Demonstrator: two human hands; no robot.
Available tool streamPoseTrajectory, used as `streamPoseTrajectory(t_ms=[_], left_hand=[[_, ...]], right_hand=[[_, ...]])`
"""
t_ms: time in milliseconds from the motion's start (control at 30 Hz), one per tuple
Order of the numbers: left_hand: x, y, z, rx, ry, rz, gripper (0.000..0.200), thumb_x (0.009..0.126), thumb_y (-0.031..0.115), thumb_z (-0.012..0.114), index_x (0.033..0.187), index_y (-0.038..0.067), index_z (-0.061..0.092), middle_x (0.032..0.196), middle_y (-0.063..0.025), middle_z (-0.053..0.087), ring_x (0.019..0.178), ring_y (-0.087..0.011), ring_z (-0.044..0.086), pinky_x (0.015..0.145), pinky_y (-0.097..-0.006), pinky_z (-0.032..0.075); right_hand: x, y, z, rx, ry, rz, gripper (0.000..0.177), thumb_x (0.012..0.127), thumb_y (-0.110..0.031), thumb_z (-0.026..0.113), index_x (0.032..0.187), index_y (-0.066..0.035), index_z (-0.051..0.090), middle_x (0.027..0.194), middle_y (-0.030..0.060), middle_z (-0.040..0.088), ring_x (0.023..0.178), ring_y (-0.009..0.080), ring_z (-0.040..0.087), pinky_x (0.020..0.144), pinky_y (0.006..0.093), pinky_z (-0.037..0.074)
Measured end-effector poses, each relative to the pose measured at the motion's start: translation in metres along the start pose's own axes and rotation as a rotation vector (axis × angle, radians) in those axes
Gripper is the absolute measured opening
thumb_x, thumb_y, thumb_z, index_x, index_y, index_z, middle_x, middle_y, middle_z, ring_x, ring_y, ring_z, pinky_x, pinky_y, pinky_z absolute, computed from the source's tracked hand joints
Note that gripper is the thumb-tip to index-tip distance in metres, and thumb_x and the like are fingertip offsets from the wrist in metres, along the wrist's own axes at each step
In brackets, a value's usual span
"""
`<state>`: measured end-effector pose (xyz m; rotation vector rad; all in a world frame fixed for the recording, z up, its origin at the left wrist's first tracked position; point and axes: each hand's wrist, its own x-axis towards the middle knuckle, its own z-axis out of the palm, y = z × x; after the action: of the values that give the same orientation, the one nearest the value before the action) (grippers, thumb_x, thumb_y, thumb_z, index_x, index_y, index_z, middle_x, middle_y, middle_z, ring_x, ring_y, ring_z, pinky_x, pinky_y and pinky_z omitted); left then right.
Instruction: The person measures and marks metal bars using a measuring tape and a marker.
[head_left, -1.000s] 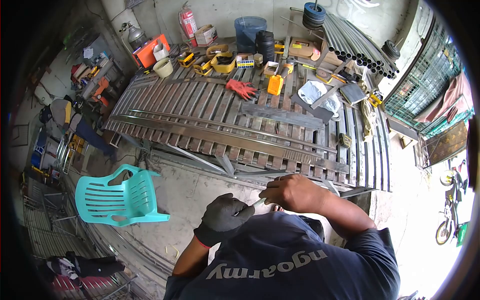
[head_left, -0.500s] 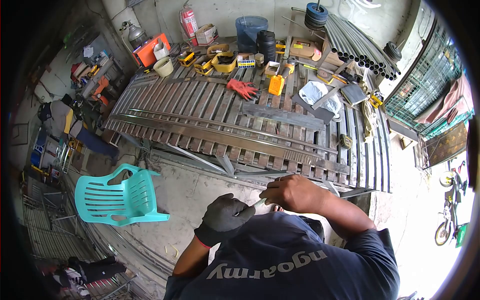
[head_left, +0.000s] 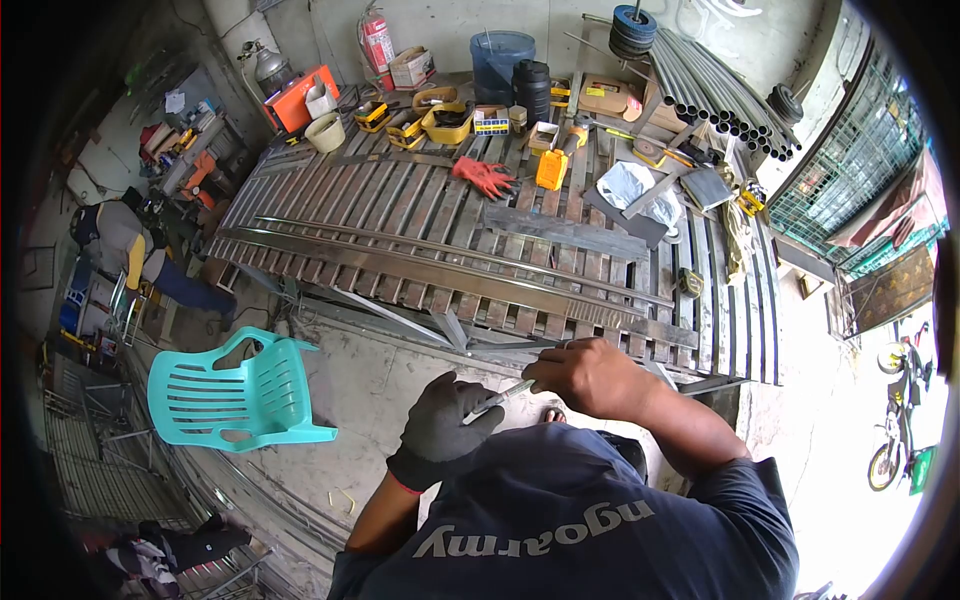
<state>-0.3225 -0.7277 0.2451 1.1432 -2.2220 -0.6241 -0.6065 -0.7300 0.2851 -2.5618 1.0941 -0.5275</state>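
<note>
My left hand (head_left: pixel 440 425), in a dark grey glove, is closed around one end of a slim, pale, pen-like object (head_left: pixel 499 399). My bare right hand (head_left: pixel 590 378) pinches its other end, so the object spans the gap between both hands. Its exact kind is too small to make out. Both hands are held in front of my chest, short of the near edge of the slatted metal workbench (head_left: pixel 400 207). Long shiny metal bars (head_left: pixel 450 262) lie along that edge of the bench.
A turquoise plastic chair (head_left: pixel 235 390) stands left of me. On the bench are red gloves (head_left: pixel 484 177), a yellow power tool (head_left: pixel 553 169), a tape measure (head_left: pixel 690 283) and a bundle of steel pipes (head_left: pixel 715 95). Another person (head_left: pixel 140 250) bends over at the far left.
My hands have drawn slightly apart, and more of the pale pen-like object shows between them. The other person at the left has shifted and an arm now reaches down.
</note>
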Motion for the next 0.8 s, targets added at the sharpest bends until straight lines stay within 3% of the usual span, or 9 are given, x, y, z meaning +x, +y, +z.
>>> streamPoseTrajectory(t_ms=[67, 167, 467, 800], left_hand=[[0.003, -0.006, -0.005, -0.013, -0.02, 0.094, 0.02, 0.086, 0.021, 0.087, 0.1, 0.01, 0.078, 0.09, -0.0099, 0.075, 0.087, -0.0381, 0.072, 0.103, -0.047, 0.059], [0.001, -0.006, -0.008, -0.028, 0.002, 0.086, 0.019, 0.086, 0.021, 0.086, 0.1, 0.011, 0.078, 0.09, -0.01, 0.075, 0.088, -0.0379, 0.072, 0.109, -0.0486, 0.057], [-0.02, -0.026, -0.028, 0.014, -0.064, 0.073, 0.022, 0.088, 0.023, 0.087, 0.105, 0.01, 0.078, 0.102, -0.0074, 0.081, 0.097, -0.0363, 0.075, 0.109, -0.0475, 0.057], [-0.059, -0.071, -0.059, -0.024, -0.014, 0.01, 0.021, 0.088, 0.02, 0.088, 0.102, 0.01, 0.077, 0.1, -0.0082, 0.081, 0.096, -0.0357, 0.075, 0.109, -0.049, 0.056]], right_hand=[[0.002, -0.001, -0.002, 0.018, 0.009, 0.004, 0.026, 0.093, -0.01, 0.071, 0.119, -0.006, 0.074, 0.1, 0.0134, 0.076, 0.086, 0.037, 0.075, 0.078, 0.0459, 0.061], [0.005, -0.003, 0.0, 0.028, -0.009, 0.006, 0.024, 0.095, -0.011, 0.071, 0.119, -0.006, 0.073, 0.101, 0.0146, 0.076, 0.086, 0.0374, 0.075, 0.078, 0.0462, 0.061], [0.026, -0.013, 0.021, 0.043, -0.046, -0.02, 0.023, 0.097, -0.015, 0.071, 0.118, -0.005, 0.074, 0.103, 0.0147, 0.078, 0.09, 0.0375, 0.076, 0.079, 0.0471, 0.061], [0.077, -0.04, 0.062, 0.128, -0.086, -0.056, 0.027, 0.099, -0.02, 0.074, 0.121, -0.005, 0.074, 0.1, 0.0171, 0.077, 0.087, 0.0391, 0.075, 0.077, 0.0491, 0.06]])
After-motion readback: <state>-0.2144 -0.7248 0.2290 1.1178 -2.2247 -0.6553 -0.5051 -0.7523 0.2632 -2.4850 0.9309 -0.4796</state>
